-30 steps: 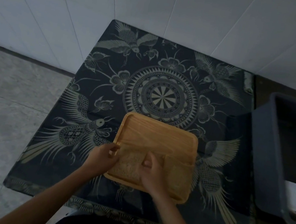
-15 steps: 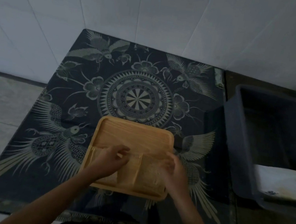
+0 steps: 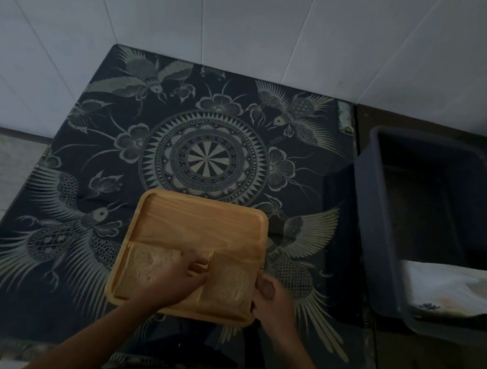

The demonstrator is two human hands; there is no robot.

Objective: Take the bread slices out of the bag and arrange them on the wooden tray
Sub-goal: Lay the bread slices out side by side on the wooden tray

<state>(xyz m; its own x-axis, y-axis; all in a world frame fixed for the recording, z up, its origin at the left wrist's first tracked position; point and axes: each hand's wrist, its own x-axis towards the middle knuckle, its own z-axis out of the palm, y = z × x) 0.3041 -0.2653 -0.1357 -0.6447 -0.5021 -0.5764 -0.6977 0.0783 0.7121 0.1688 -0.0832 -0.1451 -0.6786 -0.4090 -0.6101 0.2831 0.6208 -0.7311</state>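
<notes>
Both hands (image 3: 176,279) rest on bread slices (image 3: 231,281) in the wooden tray (image 3: 201,222).

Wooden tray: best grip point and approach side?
Probably the tray's bare far rim, coming from above the far side: its raised lip gives the fingers an edge, and the near half holds both bread slices and hands.

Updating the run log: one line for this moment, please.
stage: arranging | wooden tray: two bread slices side by side, near half | left hand: on slices | right hand: at tray's right edge
</notes>
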